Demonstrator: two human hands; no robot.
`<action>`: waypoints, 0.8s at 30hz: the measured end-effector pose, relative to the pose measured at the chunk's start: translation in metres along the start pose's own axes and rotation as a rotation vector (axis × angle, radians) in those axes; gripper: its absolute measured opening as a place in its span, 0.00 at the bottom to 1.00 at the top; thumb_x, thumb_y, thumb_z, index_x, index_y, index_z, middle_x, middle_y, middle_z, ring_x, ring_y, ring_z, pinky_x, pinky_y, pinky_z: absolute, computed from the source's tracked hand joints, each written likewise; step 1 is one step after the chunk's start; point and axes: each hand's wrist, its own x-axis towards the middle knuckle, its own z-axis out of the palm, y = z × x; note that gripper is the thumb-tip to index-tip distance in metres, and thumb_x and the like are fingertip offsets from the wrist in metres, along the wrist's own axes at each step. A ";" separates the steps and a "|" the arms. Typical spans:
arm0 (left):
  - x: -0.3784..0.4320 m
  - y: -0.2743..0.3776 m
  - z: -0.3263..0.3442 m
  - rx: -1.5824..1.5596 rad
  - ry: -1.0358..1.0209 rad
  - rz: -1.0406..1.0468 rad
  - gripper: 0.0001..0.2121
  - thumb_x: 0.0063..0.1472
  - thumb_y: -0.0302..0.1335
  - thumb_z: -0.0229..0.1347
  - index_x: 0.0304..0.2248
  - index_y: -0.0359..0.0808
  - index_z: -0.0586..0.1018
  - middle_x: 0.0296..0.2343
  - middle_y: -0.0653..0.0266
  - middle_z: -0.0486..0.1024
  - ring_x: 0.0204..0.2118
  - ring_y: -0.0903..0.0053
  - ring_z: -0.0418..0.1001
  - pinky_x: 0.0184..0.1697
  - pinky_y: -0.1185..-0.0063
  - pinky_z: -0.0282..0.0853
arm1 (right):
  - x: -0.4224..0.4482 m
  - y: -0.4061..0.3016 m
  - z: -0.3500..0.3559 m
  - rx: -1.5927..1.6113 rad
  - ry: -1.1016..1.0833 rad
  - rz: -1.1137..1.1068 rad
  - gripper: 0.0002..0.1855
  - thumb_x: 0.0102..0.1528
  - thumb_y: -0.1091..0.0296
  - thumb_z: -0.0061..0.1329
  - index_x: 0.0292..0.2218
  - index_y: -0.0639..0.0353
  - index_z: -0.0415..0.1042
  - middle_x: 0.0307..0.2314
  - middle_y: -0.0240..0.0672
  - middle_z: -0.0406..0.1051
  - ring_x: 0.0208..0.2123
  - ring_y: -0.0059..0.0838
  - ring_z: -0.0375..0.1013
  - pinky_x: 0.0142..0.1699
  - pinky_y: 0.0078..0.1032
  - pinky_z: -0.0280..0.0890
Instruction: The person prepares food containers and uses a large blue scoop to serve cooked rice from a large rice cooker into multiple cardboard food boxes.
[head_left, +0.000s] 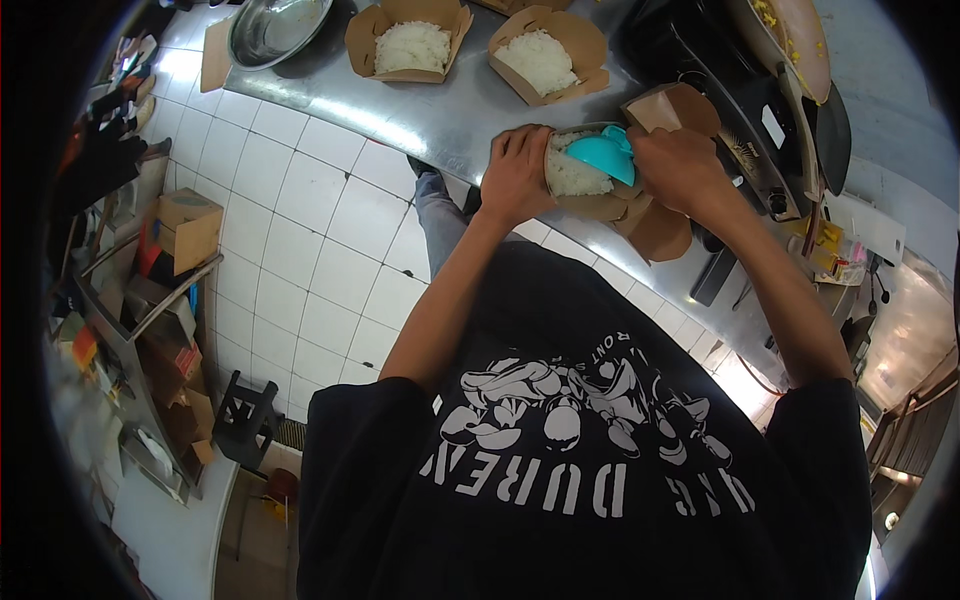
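At the edge of the steel counter, my left hand (519, 176) grips the near-left side of a brown paper food box with white rice (574, 171) in it. My right hand (679, 169) holds a turquoise plastic scoop (602, 156) by its handle, its bowl turned down against the rice. Open brown box flaps (656, 231) stick out beneath and beside my right hand. Farther back on the counter stand two open paper boxes, each with rice: one box (435, 75) toward the left and another box (551, 84) nearer the middle.
A steel bowl (279, 34) sits at the counter's far left. On the right are a black appliance (720, 97) and a large pan (814, 52) with yellow food bits. A black stool (247, 420) and a shelf with cardboard boxes (187, 229) stand on the left across the tiled floor.
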 end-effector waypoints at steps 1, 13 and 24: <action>0.000 -0.001 0.001 0.006 0.008 -0.001 0.39 0.39 0.43 0.64 0.50 0.34 0.63 0.46 0.59 0.66 0.52 0.65 0.61 0.56 0.68 0.50 | 0.001 -0.001 -0.002 -0.001 -0.001 -0.001 0.15 0.48 0.77 0.43 0.40 0.65 0.69 0.28 0.51 0.73 0.33 0.47 0.74 0.38 0.38 0.69; 0.001 0.000 -0.005 0.024 -0.022 0.046 0.39 0.39 0.41 0.64 0.50 0.34 0.63 0.46 0.58 0.67 0.52 0.66 0.61 0.57 0.67 0.49 | 0.029 0.013 0.021 0.158 -0.224 -0.099 0.13 0.50 0.67 0.49 0.38 0.62 0.71 0.32 0.48 0.73 0.38 0.47 0.73 0.43 0.38 0.67; 0.007 -0.013 -0.025 -0.121 -0.204 0.084 0.44 0.37 0.43 0.67 0.52 0.32 0.61 0.48 0.52 0.66 0.54 0.59 0.60 0.57 0.66 0.50 | 0.035 0.050 0.020 0.458 -0.362 -0.284 0.23 0.50 0.58 0.52 0.46 0.56 0.71 0.29 0.41 0.72 0.32 0.39 0.73 0.39 0.30 0.67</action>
